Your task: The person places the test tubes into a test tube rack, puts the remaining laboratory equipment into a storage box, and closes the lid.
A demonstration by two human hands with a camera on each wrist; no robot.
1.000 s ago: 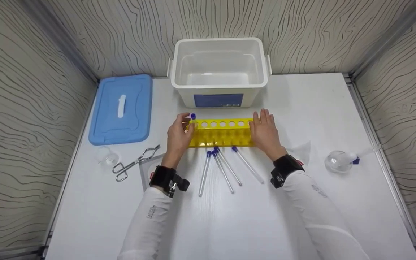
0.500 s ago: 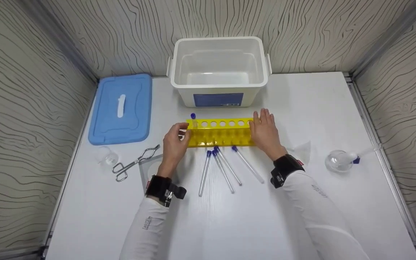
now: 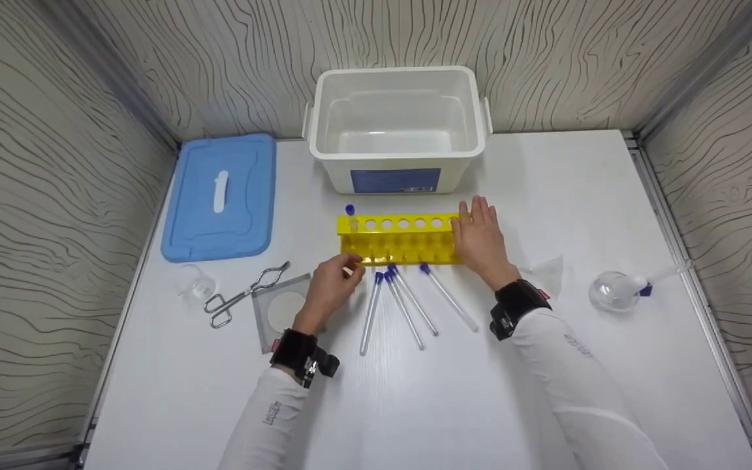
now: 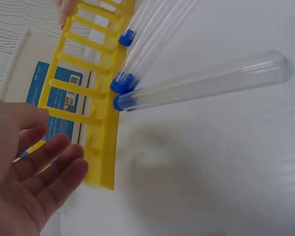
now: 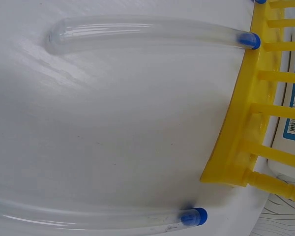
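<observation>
A yellow test tube rack [image 3: 408,249] stands in front of the white box. One blue-capped test tube [image 3: 350,210] is upright in its leftmost hole. My right hand [image 3: 480,245] rests on the rack's right end, fingers straight. At the front left corner of the rack is my left hand [image 3: 331,285]; in the left wrist view its fingers [image 4: 64,184] are loosely bent with nothing between them. Several capped test tubes [image 3: 369,316] lie on the table, caps toward the rack. Another capped tube [image 5: 137,216] lies beyond the rack's right end in the right wrist view.
Behind the rack stands the open white box [image 3: 395,156]. Its blue lid [image 3: 245,196] lies at the left, with metal tongs [image 3: 239,301], a glass vessel [image 3: 201,287] and a grey mesh square [image 3: 265,320] nearer. A round flask [image 3: 611,292] lies at the right.
My left hand has come away from the tube in the leftmost hole and moved down to the rack's front left corner. My right hand stays on the rack's right end.
</observation>
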